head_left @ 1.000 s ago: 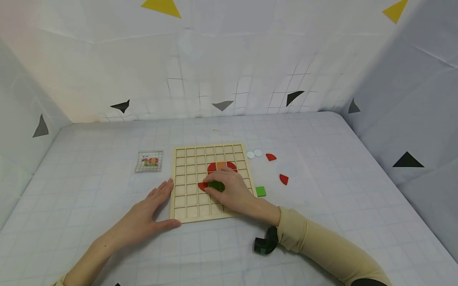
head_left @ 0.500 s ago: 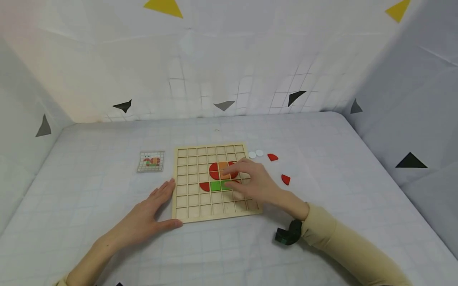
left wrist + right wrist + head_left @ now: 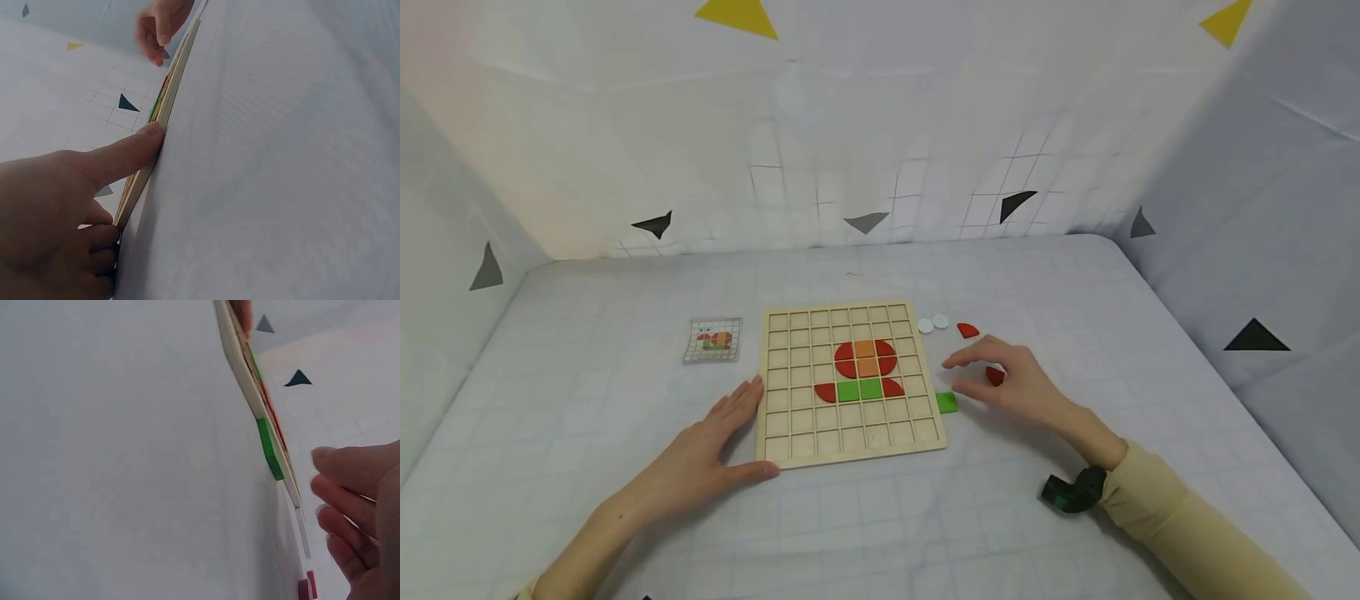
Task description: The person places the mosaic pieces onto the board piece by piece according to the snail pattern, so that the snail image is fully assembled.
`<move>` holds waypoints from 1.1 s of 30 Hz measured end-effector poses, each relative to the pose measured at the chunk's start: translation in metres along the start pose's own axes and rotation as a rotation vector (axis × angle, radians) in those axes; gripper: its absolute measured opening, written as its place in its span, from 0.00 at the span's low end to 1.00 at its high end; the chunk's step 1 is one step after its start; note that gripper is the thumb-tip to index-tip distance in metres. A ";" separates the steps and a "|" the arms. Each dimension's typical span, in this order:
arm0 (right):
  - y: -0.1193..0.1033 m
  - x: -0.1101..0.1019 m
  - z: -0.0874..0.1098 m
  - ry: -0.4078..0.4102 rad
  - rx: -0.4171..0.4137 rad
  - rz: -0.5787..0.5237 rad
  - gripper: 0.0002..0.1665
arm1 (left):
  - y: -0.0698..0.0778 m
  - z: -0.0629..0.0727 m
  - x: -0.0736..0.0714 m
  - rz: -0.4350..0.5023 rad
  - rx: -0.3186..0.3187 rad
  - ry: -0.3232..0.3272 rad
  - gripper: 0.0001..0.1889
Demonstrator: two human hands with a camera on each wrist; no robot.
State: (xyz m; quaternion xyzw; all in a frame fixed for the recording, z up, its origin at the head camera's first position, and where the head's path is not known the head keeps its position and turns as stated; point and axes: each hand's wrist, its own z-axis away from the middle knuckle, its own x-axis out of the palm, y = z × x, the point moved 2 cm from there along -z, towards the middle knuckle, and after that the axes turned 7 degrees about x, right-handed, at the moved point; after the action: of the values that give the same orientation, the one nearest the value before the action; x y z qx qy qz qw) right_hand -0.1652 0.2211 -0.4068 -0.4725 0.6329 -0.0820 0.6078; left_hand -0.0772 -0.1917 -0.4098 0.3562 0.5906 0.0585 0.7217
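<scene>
A square wooden grid board (image 3: 850, 440) lies flat. Set in its cells are red curved pieces around two orange squares (image 3: 867, 358), and below them a row of two green squares (image 3: 859, 390) between red quarter-circles. My left hand (image 3: 703, 454) rests against the board's left edge, thumb at the near corner, fingers extended. Right of the board, my right hand (image 3: 1018, 383) hovers with thumb and fingertips apart and nothing between them. It is close to a loose green square (image 3: 947, 403) beside the board and partly covers a red quarter-circle (image 3: 994, 376).
Two white discs (image 3: 933, 322) lie by the board's upper right corner, with another red quarter-circle (image 3: 967, 331) beside them. Left of the board is a small picture card (image 3: 712, 340) with a coloured grid pattern. Cloth walls (image 3: 865, 125) rise behind and at both sides.
My right hand has moved right, off the board and over the table beside it, uncovering the red, orange and green pieces. The left hand stays at the board's edge.
</scene>
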 end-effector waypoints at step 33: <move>-0.022 0.001 0.013 -0.065 -0.035 -0.094 0.19 | -0.001 0.001 0.001 0.010 -0.001 -0.004 0.58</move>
State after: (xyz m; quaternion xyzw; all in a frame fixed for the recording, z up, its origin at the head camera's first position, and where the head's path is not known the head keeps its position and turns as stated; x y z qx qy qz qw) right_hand -0.1432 0.2143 -0.3952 -0.5148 0.5911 -0.0840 0.6152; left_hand -0.0764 -0.1924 -0.4105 0.3589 0.5874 0.0614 0.7227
